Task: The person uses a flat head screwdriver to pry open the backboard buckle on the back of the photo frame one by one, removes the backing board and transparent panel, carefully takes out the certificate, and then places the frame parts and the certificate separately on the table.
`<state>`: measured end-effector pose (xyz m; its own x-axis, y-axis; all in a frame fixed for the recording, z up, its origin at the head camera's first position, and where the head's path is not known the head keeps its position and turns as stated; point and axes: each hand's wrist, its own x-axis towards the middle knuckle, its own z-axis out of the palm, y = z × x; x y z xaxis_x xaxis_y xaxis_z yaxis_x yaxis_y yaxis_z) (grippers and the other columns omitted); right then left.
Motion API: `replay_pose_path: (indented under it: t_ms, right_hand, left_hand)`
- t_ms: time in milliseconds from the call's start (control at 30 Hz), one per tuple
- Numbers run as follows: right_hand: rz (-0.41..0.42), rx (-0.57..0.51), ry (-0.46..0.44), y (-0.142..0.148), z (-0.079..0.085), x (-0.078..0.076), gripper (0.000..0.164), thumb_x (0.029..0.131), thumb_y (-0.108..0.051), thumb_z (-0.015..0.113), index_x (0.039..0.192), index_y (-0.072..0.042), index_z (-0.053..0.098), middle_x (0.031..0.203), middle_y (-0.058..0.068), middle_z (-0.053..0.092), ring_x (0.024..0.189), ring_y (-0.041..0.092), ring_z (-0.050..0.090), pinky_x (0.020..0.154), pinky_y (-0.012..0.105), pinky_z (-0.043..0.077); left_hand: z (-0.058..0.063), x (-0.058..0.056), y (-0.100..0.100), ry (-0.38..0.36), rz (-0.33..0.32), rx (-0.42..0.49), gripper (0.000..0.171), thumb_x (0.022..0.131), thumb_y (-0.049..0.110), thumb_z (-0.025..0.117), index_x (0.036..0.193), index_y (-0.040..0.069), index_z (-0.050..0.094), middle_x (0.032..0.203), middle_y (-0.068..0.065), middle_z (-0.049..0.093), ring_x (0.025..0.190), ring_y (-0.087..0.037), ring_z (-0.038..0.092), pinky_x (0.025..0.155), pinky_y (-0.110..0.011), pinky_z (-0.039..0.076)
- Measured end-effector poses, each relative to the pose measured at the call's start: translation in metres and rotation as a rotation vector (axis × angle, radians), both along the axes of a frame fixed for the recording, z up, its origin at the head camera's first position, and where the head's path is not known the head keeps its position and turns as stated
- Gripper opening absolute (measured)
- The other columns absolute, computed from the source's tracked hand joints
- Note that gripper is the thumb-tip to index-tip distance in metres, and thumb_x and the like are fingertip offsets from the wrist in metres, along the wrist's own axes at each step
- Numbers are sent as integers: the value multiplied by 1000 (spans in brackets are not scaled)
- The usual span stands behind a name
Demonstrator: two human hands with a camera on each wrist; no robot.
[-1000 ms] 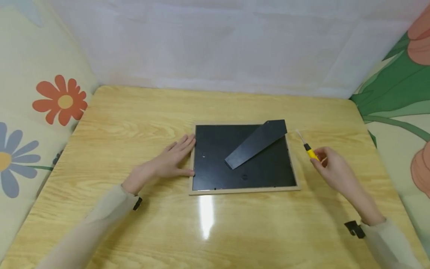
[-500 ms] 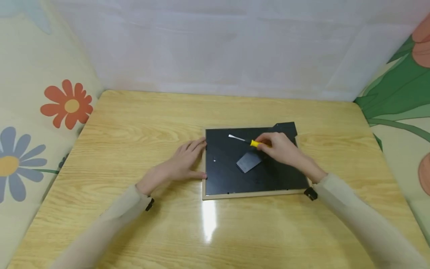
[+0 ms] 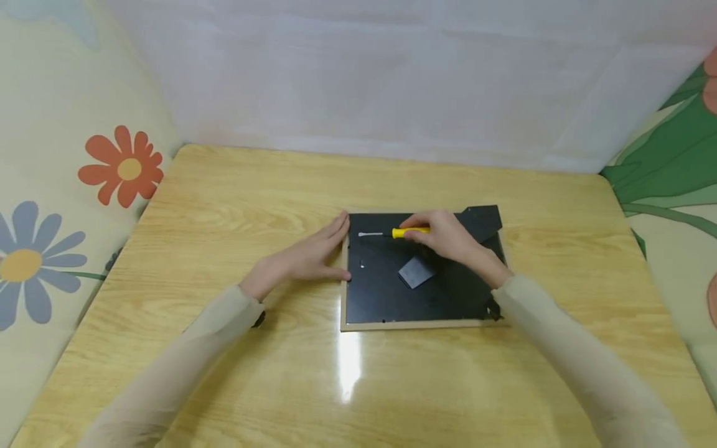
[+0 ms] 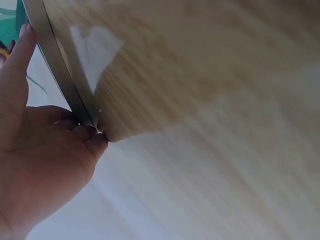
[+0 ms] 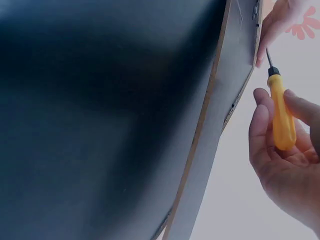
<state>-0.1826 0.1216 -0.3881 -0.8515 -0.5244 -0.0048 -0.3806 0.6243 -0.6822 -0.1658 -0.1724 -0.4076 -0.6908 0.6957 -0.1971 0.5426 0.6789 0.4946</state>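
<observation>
A picture frame (image 3: 381, 298) lies face down on the table, its black back panel up inside a light wooden border. My left hand (image 3: 310, 255) rests along the left border, fingers near the far corner and thumb lower down. In the left wrist view the fingertips and thumb touch the frame's edge (image 4: 60, 70). My right hand (image 3: 448, 239) grips a screwdriver (image 5: 282, 120) by its yellow handle, over the panel. Its flat metal tip points left, close to the upper left part of the panel. The black stand leg (image 3: 484, 221) runs diagonally beneath my right hand, which hides its middle.
The wood-grain table (image 3: 252, 199) extends around the frame. A white cloth (image 3: 358, 74) hangs behind the table, with flower-patterned panels (image 3: 45, 112) on both sides. Small dark tabs (image 3: 383, 321) sit along the border's inner edge.
My right hand has brought the screwdriver from the right of the frame leftward over the panel, and its shaft now lies level, pointing left. My left hand stays at the left border.
</observation>
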Motion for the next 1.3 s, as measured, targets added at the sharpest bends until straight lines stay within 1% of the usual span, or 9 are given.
replay_pose_path:
  t_ms: [167, 300, 367, 567, 867, 1000, 1067, 1200, 1300]
  right_hand:
    - [27, 6, -11, -8, -1, -8, 20, 93, -13, 65, 110, -5, 72, 107, 11, 69, 89, 21, 61, 79, 35, 53]
    - [42, -3, -8, -13, -4, -9, 18, 93, -10, 65, 108, -3, 72, 107, 12, 69, 93, 23, 61, 84, 37, 51]
    - [56, -13, 6, -15, -5, -8, 18, 92, -9, 65, 108, -2, 72, 106, 12, 70, 93, 23, 62, 84, 37, 51]
    - [63, -7, 52, -15, -7, -7, 18, 92, -10, 66, 107, -3, 73, 104, 11, 71, 91, 22, 63, 81, 37, 52]
    - [59, -28, 22, -12, -11, -8, 18, 93, -9, 65, 107, -2, 73, 104, 12, 71, 83, 19, 64, 73, 33, 53]
    - [43, -34, 14, -14, -12, -7, 18, 92, -10, 66, 107, -3, 73, 103, 11, 71, 82, 18, 64, 73, 33, 53]
    - [40, -44, 24, -15, -11, -7, 18, 92, -11, 66, 106, -3, 74, 102, 10, 71, 83, 18, 64, 74, 33, 53]
    - [29, -91, 38, -20, -9, -5, 18, 91, -11, 67, 105, -2, 74, 102, 11, 72, 80, 17, 63, 72, 32, 53]
    - [-5, -144, 13, -25, -8, -3, 18, 91, -12, 68, 105, -2, 74, 98, 9, 72, 75, 15, 64, 69, 30, 54]
  left_hand:
    - [3, 2, 1, 33, 11, -44, 108, 87, 48, 67, 150, -7, -1, 157, -20, -15, 145, -32, -6, 117, -42, 5]
    - [6, 5, 3, 57, 6, -76, 105, 89, 49, 65, 150, -7, 0, 157, -21, -13, 145, -34, -4, 117, -44, 8]
    - [8, 6, 5, 52, 5, -100, 105, 90, 50, 63, 150, -6, -1, 157, -21, -14, 145, -33, -5, 117, -44, 8]
    - [14, 9, 9, 9, 3, -131, 111, 87, 53, 65, 150, -5, -5, 156, -22, -15, 145, -33, -6, 116, -44, 8]
    - [14, 9, 8, -14, -6, -135, 113, 86, 53, 66, 150, -4, -7, 156, -21, -16, 145, -33, -6, 116, -46, 8]
    - [12, 8, 7, -8, -8, -147, 113, 86, 54, 65, 151, -3, -7, 156, -20, -17, 145, -32, -6, 116, -47, 8]
    - [12, 8, 7, -1, -7, -156, 112, 86, 54, 65, 151, -3, -6, 156, -20, -17, 145, -32, -5, 116, -47, 8]
    - [13, 10, 8, 11, -5, -181, 110, 87, 54, 63, 151, -3, -5, 157, -20, -16, 145, -33, -3, 116, -48, 10]
    - [12, 12, 8, 20, -3, -192, 108, 88, 55, 62, 151, -4, -3, 157, -20, -16, 145, -33, -3, 115, -49, 10]
